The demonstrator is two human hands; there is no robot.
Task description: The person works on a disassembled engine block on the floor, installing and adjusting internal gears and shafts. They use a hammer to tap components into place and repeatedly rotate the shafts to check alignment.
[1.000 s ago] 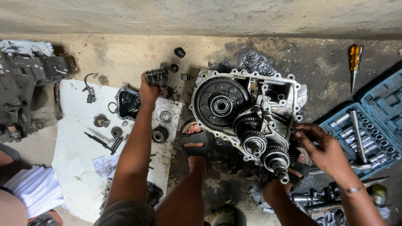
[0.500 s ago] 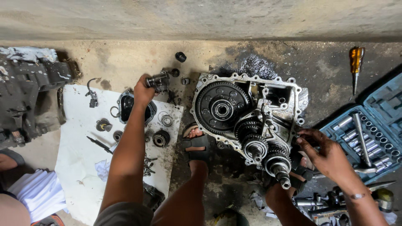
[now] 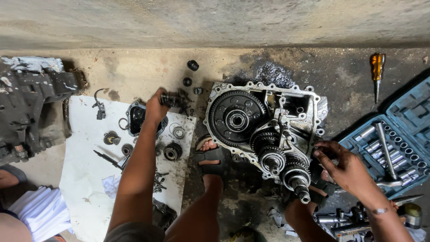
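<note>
An open gearbox housing lies on the oily floor, with a large ring gear and stacked gear shafts inside. My left hand is stretched out to the left of it and grips a small dark metal part over the white sheet. My right hand, greasy, rests at the housing's lower right edge beside the shaft end; whether it holds anything I cannot tell. My sandalled foot is planted between sheet and housing.
Small gears, rings and a dark round cover lie on the sheet. A blue socket-set case is at the right, a yellow-handled screwdriver above it. Another gearbox casing sits far left. Loose tools lie bottom right.
My left hand has closed on the small dark part and shifted it slightly left toward the sheet. My right hand stays at the housing's lower right edge.
</note>
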